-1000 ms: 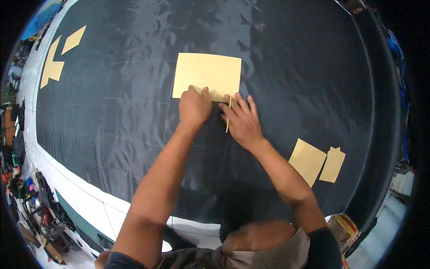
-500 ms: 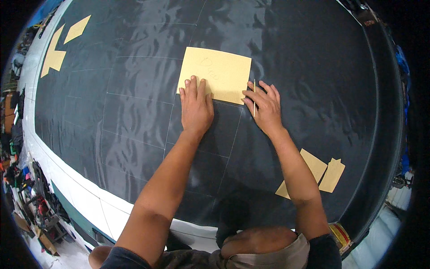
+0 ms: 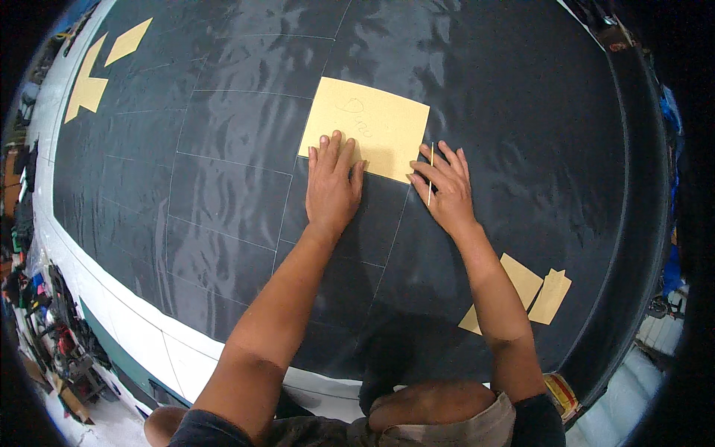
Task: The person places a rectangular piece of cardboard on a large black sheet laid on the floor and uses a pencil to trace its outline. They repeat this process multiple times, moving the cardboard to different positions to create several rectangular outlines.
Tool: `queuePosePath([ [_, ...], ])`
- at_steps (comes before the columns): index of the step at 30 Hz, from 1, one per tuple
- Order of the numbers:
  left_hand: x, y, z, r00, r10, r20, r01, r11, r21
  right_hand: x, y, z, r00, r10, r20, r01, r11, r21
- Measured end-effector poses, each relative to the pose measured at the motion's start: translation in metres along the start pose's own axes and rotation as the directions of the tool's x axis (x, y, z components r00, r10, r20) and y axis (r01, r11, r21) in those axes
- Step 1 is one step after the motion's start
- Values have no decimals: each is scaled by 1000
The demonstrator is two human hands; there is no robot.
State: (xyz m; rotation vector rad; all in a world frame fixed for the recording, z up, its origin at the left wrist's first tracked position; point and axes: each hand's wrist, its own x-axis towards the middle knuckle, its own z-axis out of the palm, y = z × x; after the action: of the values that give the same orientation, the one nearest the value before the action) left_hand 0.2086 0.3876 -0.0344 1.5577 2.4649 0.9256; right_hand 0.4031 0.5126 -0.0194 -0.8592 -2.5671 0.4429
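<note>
A yellow card template (image 3: 391,123) with pencil-like marks lies flat on a dark, shiny sheet (image 3: 521,164), tilted slightly. My left hand (image 3: 333,186) is spread open, its fingertips resting on the card's lower left part. At the lower right corner my right hand (image 3: 449,190) touches the card's edge with its fingertips. A thin pale stick (image 3: 432,156) is held among the fingers of that hand, pointing away from me. Fine light lines run across the sheet in a pattern of boxes, some passing under the card and my left hand.
More yellow card pieces (image 3: 553,296) lie near my right forearm, which partly covers one. Other cut card pieces (image 3: 89,93) sit at the far left. A white surface (image 3: 190,339) borders the sheet on the left, with cluttered items (image 3: 63,328) beyond it.
The card has slid a little to the right and turned slightly clockwise over the lined sheet. Both hands have moved right with it, the stick still in my right hand.
</note>
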Motion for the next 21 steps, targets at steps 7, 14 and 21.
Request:
queuePosePath([
  [7,1,-1,0,1000,-6,0,6,1000,-8,0,2,1,999,-31,-17,31,999,-14],
  [14,0,-2,2,1000,25,-14,-25,1000,2,-1,-5,-1,1000,8,27,-7,1000,-21],
  [21,-1,-2,2,999,2,-47,-3,1000,-29,0,-4,-2,998,1,59,2,999,-46],
])
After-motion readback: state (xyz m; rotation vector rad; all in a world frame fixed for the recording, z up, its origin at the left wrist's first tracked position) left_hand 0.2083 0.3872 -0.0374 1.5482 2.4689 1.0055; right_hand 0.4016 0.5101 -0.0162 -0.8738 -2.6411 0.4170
